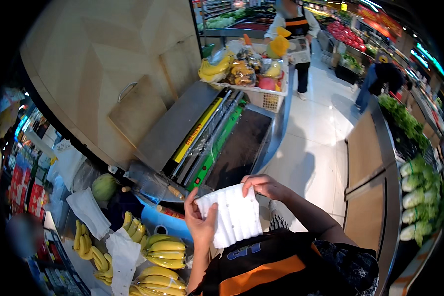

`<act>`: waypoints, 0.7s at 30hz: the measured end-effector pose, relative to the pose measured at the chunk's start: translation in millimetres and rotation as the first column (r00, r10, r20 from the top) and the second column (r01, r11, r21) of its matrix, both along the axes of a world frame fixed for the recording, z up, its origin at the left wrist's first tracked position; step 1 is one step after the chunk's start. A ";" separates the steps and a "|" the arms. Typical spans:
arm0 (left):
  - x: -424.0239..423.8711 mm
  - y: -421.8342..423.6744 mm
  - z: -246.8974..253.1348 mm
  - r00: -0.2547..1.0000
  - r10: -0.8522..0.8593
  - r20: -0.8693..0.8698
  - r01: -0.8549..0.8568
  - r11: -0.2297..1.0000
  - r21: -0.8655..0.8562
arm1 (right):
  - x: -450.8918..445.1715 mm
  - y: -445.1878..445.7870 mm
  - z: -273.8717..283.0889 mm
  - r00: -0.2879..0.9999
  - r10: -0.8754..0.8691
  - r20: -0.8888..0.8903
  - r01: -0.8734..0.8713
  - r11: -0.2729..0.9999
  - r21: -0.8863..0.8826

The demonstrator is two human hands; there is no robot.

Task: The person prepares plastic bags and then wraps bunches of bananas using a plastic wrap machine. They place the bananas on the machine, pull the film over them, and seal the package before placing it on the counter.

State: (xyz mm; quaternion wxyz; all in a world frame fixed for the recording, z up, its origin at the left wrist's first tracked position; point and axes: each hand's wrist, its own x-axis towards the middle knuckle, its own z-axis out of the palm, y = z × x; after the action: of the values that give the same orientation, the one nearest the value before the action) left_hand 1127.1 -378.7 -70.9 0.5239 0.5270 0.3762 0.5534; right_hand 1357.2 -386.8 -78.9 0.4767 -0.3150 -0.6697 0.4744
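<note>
A folded white padded sheet (234, 214), with small holes in rows, is held up in front of my apron. My left hand (201, 218) grips its left edge, thumb across the near face. My right hand (264, 186) pinches the upper right corner. Just beyond lies a film wrapping machine (212, 148) with a yellow bar, a green strip and a dark plate. Clear film is bunched over its rollers. Bunches of bananas (166, 251) rest on the counter by my left forearm, some in clear wrap. Similar white sheets (122, 255) lie among them.
A white plastic crate (275, 100) of packed fruit stands past the machine. A round green melon (104, 187) sits on the counter at left. One person (296, 26) stands behind the crate; another (383, 79) bends over at right. Leafy greens (421, 199) fill the right-hand shelf.
</note>
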 end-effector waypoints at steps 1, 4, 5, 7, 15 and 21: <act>6.4 9.5 0.5 1.000 0.017 0.010 -0.017 0.999 -0.042 | 4.1 14.2 0.3 1.000 -0.001 -0.006 0.001 1.000 -0.011; 27.7 51.2 -5.9 0.985 0.126 -0.119 -0.125 0.992 0.023 | 20.1 67.3 9.2 0.981 -0.086 0.176 0.081 0.996 0.035; 37.6 69.7 -4.3 0.964 0.196 -0.179 -0.185 0.980 0.076 | 24.4 90.3 13.2 0.971 -0.134 0.199 0.124 0.990 0.063; 58.4 117.4 2.3 0.945 0.271 -0.182 -0.252 0.960 0.119 | 36.3 151.8 10.3 0.956 -0.209 0.207 0.183 0.973 0.138; 84.0 337.8 -13.6 0.519 0.767 -0.377 -0.569 0.639 0.518 | 27.4 406.3 19.9 0.936 -0.257 0.241 0.101 0.851 0.516; 110.0 366.0 -48.7 -0.075 0.598 -0.798 -0.545 0.646 0.535 | 22.8 453.3 -42.1 0.750 -0.352 0.560 -0.016 0.837 0.547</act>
State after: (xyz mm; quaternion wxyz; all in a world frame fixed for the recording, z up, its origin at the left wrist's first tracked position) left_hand 1237.2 -12.7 -119.6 -0.1139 0.5443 0.7796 0.2880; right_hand 1380.1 66.5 -121.0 0.3282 -0.3780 -0.8608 0.0921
